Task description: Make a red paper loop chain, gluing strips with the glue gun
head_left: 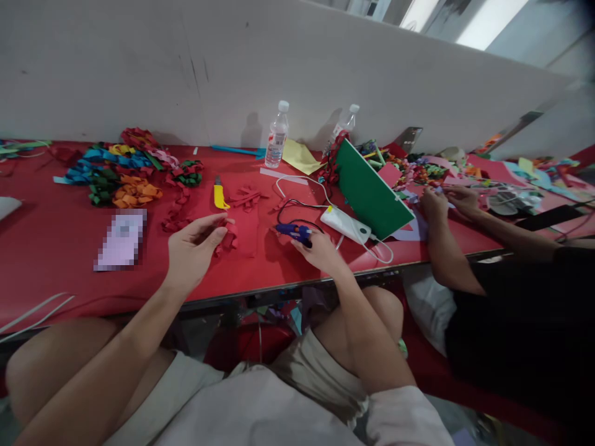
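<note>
My left hand (pixel 195 246) pinches a small folded red paper piece (pixel 227 238) just above the red table (pixel 60 248). My right hand (pixel 318 248) is closed on a blue glue gun (pixel 294 232) that rests on the table near the front edge. A black cord runs from the gun toward a white power bank (pixel 346 224). A yellow utility knife (pixel 219 195) lies beyond my left hand. More red paper strips (pixel 246 197) lie behind the piece I hold.
Piles of coloured curled paper (pixel 125 173) sit at the back left. Two water bottles (pixel 277 135) stand by the wall. A green sheet (pixel 369 189) leans at the right. A co-worker's hands (pixel 453 201) handle paper scraps at the far right.
</note>
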